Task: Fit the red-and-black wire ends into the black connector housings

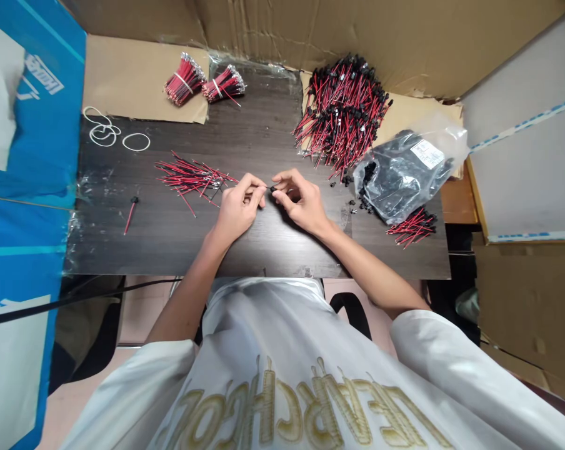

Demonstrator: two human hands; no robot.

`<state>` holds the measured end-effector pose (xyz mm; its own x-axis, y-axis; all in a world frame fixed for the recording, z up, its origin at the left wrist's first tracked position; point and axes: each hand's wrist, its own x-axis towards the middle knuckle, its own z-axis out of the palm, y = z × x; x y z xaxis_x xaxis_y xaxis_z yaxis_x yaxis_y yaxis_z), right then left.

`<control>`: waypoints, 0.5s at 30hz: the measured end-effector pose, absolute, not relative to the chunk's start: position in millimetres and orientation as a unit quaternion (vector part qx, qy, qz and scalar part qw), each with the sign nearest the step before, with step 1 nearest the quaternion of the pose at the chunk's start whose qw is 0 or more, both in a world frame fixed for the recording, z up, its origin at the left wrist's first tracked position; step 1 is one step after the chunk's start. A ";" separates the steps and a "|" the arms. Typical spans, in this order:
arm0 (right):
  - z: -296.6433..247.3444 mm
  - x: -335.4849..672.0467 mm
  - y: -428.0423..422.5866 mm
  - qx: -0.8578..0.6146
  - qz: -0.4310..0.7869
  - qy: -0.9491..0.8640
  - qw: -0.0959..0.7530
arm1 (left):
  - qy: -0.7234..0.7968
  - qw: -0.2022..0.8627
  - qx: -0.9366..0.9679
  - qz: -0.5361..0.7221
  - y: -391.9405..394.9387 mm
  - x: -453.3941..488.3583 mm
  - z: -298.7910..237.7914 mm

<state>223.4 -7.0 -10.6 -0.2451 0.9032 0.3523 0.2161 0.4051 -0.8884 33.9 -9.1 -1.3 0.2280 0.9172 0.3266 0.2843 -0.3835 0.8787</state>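
A: What are the two hands doing?

B: They meet over the middle of the dark wood-grain table (264, 253), near its front edge. The left hand (242, 201) has its thumb and forefinger pressed together on a thin dark wire end (267, 187), most of it hidden by the fingers. The right hand (301, 199) pinches a small black plastic piece (272, 189) at its fingertips.

A: Is the wire inside the black piece?

B: I cannot tell; they are just beside each other or touching, and the spot is too small to read.

A: What lies nearest the left hand?

B: A loose pile of red and black wires with silvery tips (193, 176), close beside its knuckles. Farther left, a single red wire with a black end piece (130, 215) lies apart.

A: And on the right?

B: A clear plastic bag of black parts with a white label (404, 178), with loose black pieces (364, 201) scattered at its left side. A small pile of red wires (412, 227) lies at its near edge. Behind it to the left spreads a big heap of red wires with black ends (345, 115).

A: Anything at the back left?

B: Two banded bundles of red wires (185, 82), side by side, and some pale rubber bands (136, 142) nearer the front.
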 end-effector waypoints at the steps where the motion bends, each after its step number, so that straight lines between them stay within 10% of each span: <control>1: -11.2 223.8 -6.7 -0.399 0.369 -0.700 0.463 | 0.427 0.351 0.703 0.447 -9.1 33.7 -1.4; 15: -9.9 225.2 -0.8 -0.441 0.332 -0.682 0.481 | 0.487 0.273 0.692 0.458 -6.7 33.0 -6.0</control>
